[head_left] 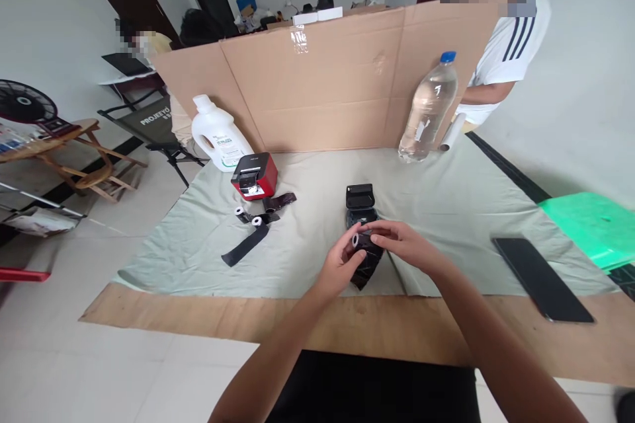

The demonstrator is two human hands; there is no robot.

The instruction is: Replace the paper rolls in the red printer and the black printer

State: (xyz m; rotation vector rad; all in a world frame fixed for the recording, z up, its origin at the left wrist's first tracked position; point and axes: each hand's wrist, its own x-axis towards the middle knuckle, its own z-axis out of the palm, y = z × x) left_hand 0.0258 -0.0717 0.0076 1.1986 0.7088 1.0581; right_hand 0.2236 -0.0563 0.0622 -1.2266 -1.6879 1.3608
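Note:
Both my hands hold a small black paper roll with a white core (356, 240), and its loose black end (366, 272) hangs toward me. My left hand (338, 263) has thumb and fingers closed around the roll's left end. From the right, my right hand (403, 243) pinches the roll with its fingertips. Just behind the hands is a small black printer-like device (360, 214) with its lid (360, 196) raised; my fingers hide part of it. To the left, several similar black rolls (256, 223) lie partly unwound on the cloth.
A red and black label printer (255, 176) stands at the back left beside a white jug (221, 132). A water bottle (429, 112) leans on the cardboard screen (327, 86). A dark flat tablet-like slab (543, 279) lies right. Another person (516, 46) stands behind the screen.

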